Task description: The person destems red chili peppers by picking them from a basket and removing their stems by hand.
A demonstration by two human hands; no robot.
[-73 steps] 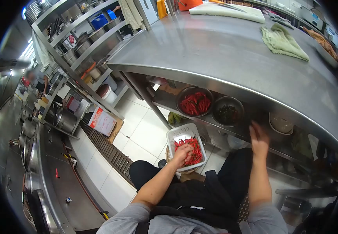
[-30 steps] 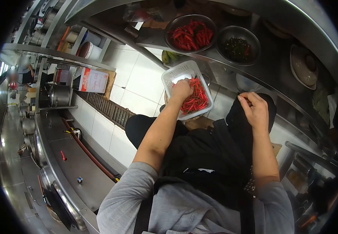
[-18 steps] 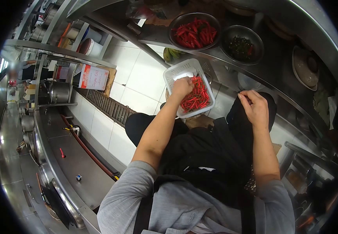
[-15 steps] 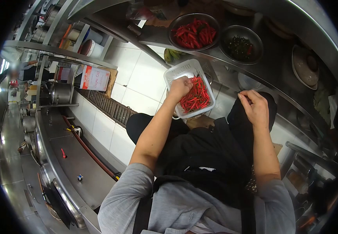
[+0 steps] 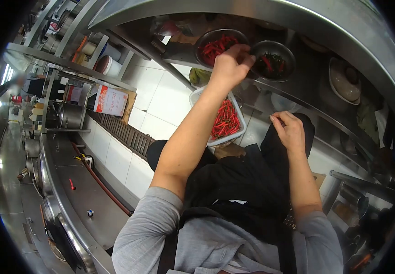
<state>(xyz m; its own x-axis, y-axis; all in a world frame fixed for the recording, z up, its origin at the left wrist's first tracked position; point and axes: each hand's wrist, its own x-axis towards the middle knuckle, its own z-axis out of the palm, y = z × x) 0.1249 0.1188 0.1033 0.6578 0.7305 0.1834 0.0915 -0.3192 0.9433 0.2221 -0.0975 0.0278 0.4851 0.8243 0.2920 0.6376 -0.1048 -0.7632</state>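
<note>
My left hand point(image 5: 230, 67) is reached forward over the near right rim of a metal bowl of red chillies point(image 5: 215, 45). Its thumb and fingers are curled together, and whatever lies between them is hidden. To its right is a smaller metal bowl point(image 5: 290, 68) with green bits and some red chilli pieces. Above my knee, my right hand point(image 5: 292, 132) is closed in a pinch; anything in it is too small to make out. Between my knees stands a white plastic basket point(image 5: 239, 133) of red chillies with stems point(image 5: 226, 121), partly covered by my left forearm.
Both bowls rest on a low metal shelf point(image 5: 309, 96) under a counter edge point(image 5: 270, 13). A lidded pot point(image 5: 345, 84) sits at its right. Green-yellow bananas point(image 5: 199, 76) lie behind the basket. A floor grate point(image 5: 122, 132) and a labelled tin point(image 5: 110, 100) are on the left.
My left hand has risen out of the basket and moved forward to the bowls. The right hand stays pinched in nearly the same place.
</note>
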